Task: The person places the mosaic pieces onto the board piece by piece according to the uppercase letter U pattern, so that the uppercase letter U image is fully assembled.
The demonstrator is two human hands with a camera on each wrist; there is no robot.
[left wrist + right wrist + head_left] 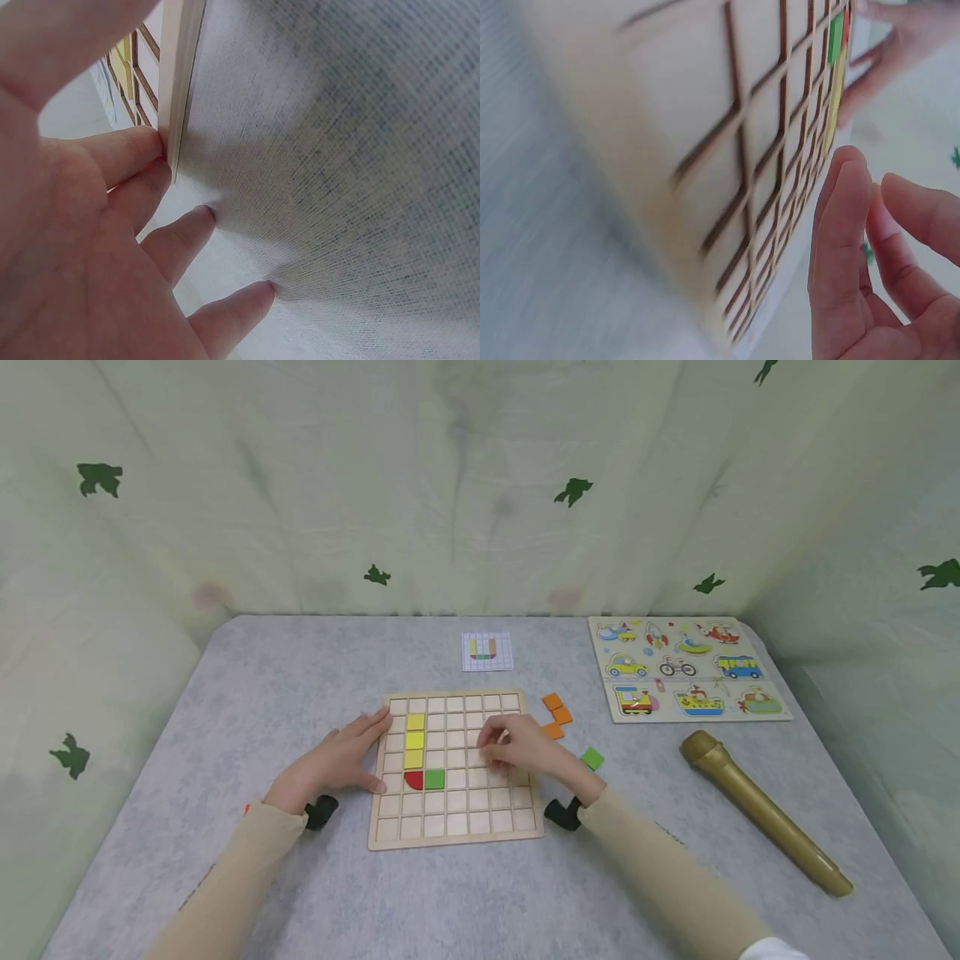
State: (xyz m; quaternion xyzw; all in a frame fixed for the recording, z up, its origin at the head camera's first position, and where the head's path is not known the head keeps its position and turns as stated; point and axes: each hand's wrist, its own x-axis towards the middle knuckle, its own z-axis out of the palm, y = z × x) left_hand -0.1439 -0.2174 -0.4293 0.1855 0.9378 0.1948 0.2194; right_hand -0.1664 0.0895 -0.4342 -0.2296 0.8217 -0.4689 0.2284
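Note:
A wooden grid board lies on the table. Along its left side, yellow square tiles form a column above a red rounded tile, with a green square tile beside the red one. My left hand touches the board's left edge with its thumb and fingers spread; the left wrist view shows two fingertips at the board's side. Over the board's right half hovers my right hand, fingers loosely bent. The right wrist view shows a gap between thumb and fingers, with no tile visible there.
Orange tiles and a green tile lie right of the board. Behind it is a pattern card with a coloured U. A vehicle picture puzzle and a gold microphone-shaped object are at the right.

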